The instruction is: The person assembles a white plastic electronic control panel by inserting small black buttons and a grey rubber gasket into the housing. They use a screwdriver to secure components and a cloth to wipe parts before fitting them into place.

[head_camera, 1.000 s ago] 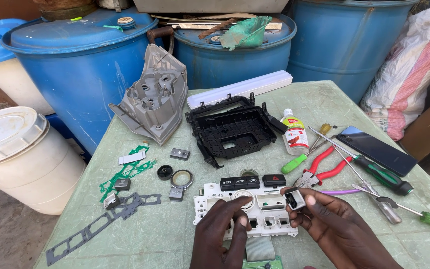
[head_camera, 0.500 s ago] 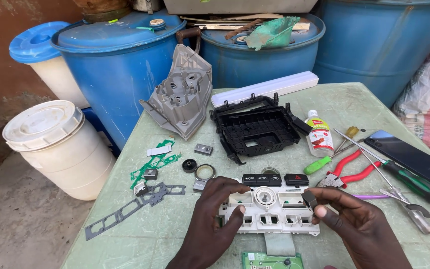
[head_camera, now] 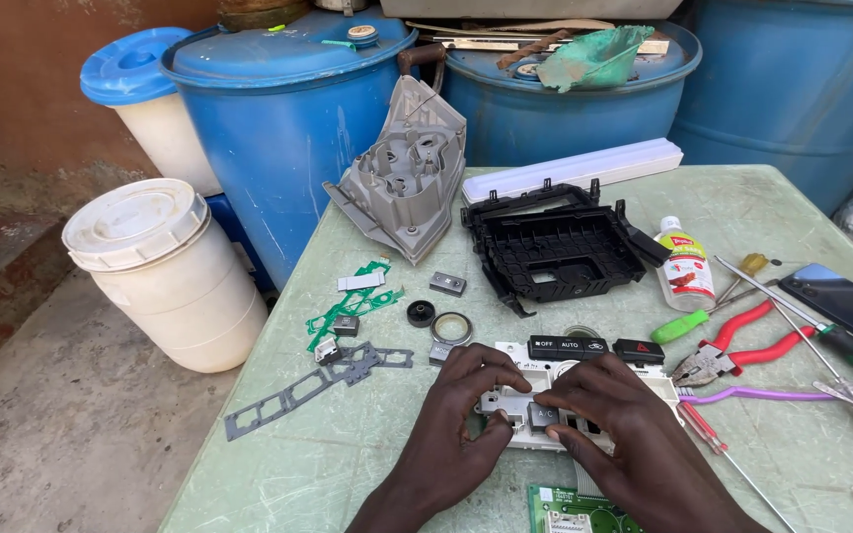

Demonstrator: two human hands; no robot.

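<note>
Both hands, left hand and right hand, grip white control panel beneath fingertips.

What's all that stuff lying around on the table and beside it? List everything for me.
White plastic button panel: 1, white with black and grey keys, table front, under both hands.
Black plastic frame: 1, black, table middle.
Grey moulded housing: 1, grey, leaning at the table's back left edge.
Long white bar: 1, white, behind the frame.
Small glue bottle: 1, clear with white cap, right of the frame.
Red-handled pliers: 1, red, right side.
Grey flat gasket strip: 1, grey, left front.
Green circuit board: 1, green, bottom edge.
Blue plastic drums: 3, blue, behind the table.
White lidded bucket: 1, white, on the floor, left.
Left hand: on the panel.
Right hand: on the panel.
</note>
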